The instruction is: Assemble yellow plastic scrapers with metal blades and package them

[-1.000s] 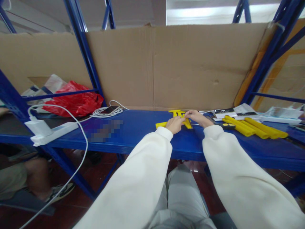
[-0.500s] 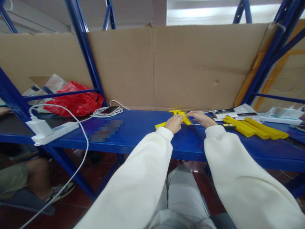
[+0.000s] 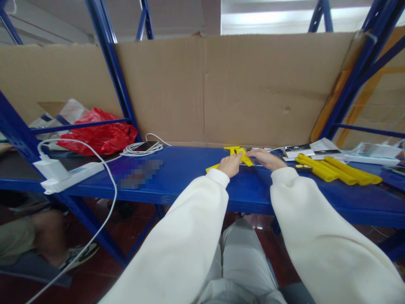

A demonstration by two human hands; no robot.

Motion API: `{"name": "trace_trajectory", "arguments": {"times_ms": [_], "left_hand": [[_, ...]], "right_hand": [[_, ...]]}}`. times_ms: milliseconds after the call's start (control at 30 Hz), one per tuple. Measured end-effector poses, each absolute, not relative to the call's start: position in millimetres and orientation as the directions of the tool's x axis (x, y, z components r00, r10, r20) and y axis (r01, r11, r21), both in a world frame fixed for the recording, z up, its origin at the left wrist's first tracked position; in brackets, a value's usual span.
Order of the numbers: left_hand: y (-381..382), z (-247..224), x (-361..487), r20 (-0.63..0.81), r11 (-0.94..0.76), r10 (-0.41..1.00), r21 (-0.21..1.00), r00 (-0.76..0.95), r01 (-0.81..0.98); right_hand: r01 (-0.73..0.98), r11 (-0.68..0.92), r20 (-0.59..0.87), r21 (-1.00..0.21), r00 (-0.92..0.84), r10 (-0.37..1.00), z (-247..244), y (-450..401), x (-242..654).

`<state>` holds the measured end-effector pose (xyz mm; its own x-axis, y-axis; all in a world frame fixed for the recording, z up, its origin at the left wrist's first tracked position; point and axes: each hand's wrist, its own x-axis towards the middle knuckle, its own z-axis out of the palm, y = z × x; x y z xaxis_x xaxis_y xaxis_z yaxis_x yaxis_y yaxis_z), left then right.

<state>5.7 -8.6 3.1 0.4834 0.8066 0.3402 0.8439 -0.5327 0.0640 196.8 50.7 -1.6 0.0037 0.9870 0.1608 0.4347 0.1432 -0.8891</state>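
Over the blue table, my left hand (image 3: 230,164) is closed on a yellow T-shaped plastic piece (image 3: 246,159), its fingers pressed along the near left side. My right hand (image 3: 266,158) meets the same piece from the right, with fingertips and thumb drawn together at its edge. Just behind, another yellow T-shaped end (image 3: 232,148) shows. A yellow part (image 3: 212,167) sticks out to the left from under my left hand; whether these parts join is hidden by the fingers. Right of my right hand lies a black-and-yellow tool (image 3: 303,168), too small to identify.
Several yellow tubular pieces (image 3: 352,172) lie at the right, with printed packets (image 3: 298,151) behind them. On the left are a coiled white cable (image 3: 130,149), a power strip (image 3: 74,177) and a red plastic bag (image 3: 99,133). Cardboard (image 3: 247,88) stands along the back.
My right hand has shifted slightly left, closer to the yellow T-shaped piece. My left hand keeps its place on the piece, and the things around stay put.
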Motion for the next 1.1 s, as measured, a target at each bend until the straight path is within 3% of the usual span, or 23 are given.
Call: {"name": "trace_trajectory", "arguments": {"times_ms": [400,567,633,733,933,1033,1100], "left_hand": [[-7.8,3.3,2.2,0.276,-0.506,0.835,0.04,0.477,0.862],[-7.4,3.6,0.9,0.28,-0.51,0.834,0.061,0.475,0.858],[-7.0,3.6,0.4,0.277,-0.508,0.836,0.064,0.474,0.859],[-7.6,4.1,0.1,0.288,-0.509,0.834,0.072,0.47,0.858],[-12.5,6.1,0.3,0.238,-0.537,0.827,0.063,0.51,0.841],[-12.4,5.3,0.7,0.199,-0.559,0.817,0.042,0.542,0.828],[-11.2,4.2,1.2,0.187,-0.567,0.813,0.034,0.552,0.823]], "right_hand": [[0.424,0.12,0.096,-0.898,-0.077,0.992,-2.9,42.6,193.6],[0.47,0.071,0.126,-0.88,0.087,0.988,3.2,43.7,204.6],[0.535,0.065,0.217,-0.842,0.227,0.949,2.6,47.0,221.1],[0.752,-0.051,0.427,-0.657,0.427,0.797,-3.4,50.3,252.4],[0.882,-0.279,0.263,-0.381,0.392,0.882,-16.4,53.5,281.4],[0.901,-0.306,0.219,-0.309,0.381,0.898,-20.2,60.0,282.8],[0.921,-0.235,0.28,-0.311,0.325,0.903,-23.7,66.0,286.0]]}}
